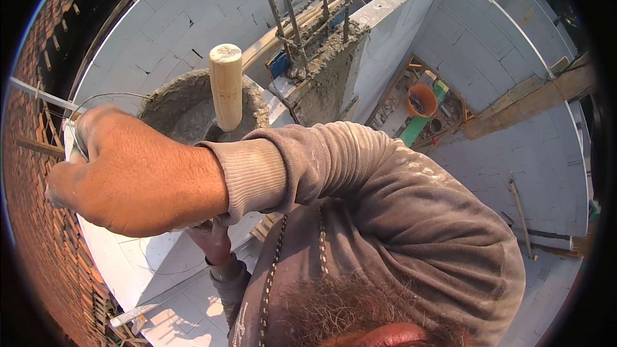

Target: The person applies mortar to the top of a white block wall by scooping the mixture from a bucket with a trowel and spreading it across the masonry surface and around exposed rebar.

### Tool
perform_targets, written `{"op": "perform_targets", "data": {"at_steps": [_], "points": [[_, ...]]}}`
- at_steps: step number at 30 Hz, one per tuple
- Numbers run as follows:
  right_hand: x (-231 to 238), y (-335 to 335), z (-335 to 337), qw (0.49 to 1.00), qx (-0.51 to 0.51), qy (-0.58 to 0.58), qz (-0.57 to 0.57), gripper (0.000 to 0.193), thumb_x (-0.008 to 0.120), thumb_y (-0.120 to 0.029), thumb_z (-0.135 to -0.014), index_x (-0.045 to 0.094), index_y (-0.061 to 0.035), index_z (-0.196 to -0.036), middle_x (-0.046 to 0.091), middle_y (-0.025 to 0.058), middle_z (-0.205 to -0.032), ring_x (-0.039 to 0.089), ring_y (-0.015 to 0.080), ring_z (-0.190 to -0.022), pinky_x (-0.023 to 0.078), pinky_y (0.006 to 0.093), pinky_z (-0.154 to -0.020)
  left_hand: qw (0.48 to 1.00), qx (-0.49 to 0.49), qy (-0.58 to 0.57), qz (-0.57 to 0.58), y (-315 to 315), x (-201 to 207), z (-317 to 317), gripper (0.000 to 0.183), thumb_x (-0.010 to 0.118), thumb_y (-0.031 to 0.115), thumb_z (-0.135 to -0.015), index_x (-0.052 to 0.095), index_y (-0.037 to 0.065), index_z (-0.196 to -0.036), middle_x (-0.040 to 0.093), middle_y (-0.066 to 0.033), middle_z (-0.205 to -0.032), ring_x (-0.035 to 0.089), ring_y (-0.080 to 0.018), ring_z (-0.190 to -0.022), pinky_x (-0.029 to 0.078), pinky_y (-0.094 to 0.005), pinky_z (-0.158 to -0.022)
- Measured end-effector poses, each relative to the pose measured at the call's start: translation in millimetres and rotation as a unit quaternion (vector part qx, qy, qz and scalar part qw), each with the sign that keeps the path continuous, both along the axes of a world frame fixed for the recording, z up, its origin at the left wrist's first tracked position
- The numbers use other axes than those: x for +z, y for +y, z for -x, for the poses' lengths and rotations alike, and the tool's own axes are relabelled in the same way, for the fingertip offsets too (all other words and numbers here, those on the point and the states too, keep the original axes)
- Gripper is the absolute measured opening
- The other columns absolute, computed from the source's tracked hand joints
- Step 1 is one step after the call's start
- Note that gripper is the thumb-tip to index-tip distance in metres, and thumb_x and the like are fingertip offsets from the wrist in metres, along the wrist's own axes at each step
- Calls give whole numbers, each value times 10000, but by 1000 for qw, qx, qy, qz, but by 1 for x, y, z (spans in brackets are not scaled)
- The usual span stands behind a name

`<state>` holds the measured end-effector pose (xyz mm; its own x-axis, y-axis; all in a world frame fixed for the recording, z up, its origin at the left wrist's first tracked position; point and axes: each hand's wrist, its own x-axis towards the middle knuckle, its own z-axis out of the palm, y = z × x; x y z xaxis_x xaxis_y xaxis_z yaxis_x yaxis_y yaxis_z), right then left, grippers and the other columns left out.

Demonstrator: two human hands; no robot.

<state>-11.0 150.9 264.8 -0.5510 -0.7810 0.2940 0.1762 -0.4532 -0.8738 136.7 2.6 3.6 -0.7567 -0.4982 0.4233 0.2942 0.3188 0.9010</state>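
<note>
My right hand (138, 173) reaches across to the left, closed, with a thin wire handle (116, 95) running into its fingers. That wire belongs to a mortar-crusted bucket (149, 104) just beyond the hand, with wet grey mortar (193, 119) inside. A tool's pale wooden handle (226, 93) stands up from the bucket; its lower end is hidden behind my right wrist. Below my right forearm, my left hand (215, 244) shows only in part, near the white wall top (122, 263). Its fingers are mostly covered, so what they hold cannot be seen.
Steel bars (292, 19) rise from a rough mortar column (324, 90) beyond the bucket. White block walls (402, 32) surround a deep drop at right, where an orange tub (421, 100) stands below. Roof tiles (48, 231) lie down on the left.
</note>
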Motion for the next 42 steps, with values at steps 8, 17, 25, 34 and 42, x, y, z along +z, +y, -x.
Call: {"op": "perform_targets", "data": {"at_steps": [8,17,25,34,42], "points": [[19,51,-13,963,-66,261,23,299,617,-135,-950,662,145,-853,663,213,-673,674,230,-625,537,383,-531,985,-93,-76,126,-1,-12,-19,609,823,210,-906,573,-44,-1400,632,-182,-1402,588,-284,-1321,471,-472,-1110],[8,148,-23,968,-144,197,52,143,710,-108,-921,704,-3,-1019,603,53,-711,576,179,-599,451,308,-551,896,-333,-79,282,37,-12,26,607,903,168,-846,629,-6,-1359,701,-125,-1327,668,-249,-1219,539,-434,-1040],[-32,243,-40,962,-221,-159,30,232,666,-270,-1029,569,-127,-874,381,-89,-673,340,31,-549,304,245,-539,865,-475,-116,111,132,-11,111,1013,1017,284,-701,456,8,-1498,644,-143,-1382,653,-301,-1257,522,-418,-1087],[-219,330,-79,719,-612,-319,-90,250,703,-312,-1007,558,-171,-861,382,-93,-644,342,53,-523,398,283,-598,815,-505,-246,146,167,-91,160,1127,893,304,-858,183,99,-1709,448,-278,-1572,568,-408,-1351,486,-499,-1119],[-480,391,-112,481,-767,-386,-177,252,735,-316,-963,612,-125,-854,450,-48,-708,450,94,-604,438,297,-601,736,-502,-426,159,171,-160,178,879,835,374,-911,444,-63,-1566,583,-303,-1467,546,-364,-1413,435,-459,-1172]]}}
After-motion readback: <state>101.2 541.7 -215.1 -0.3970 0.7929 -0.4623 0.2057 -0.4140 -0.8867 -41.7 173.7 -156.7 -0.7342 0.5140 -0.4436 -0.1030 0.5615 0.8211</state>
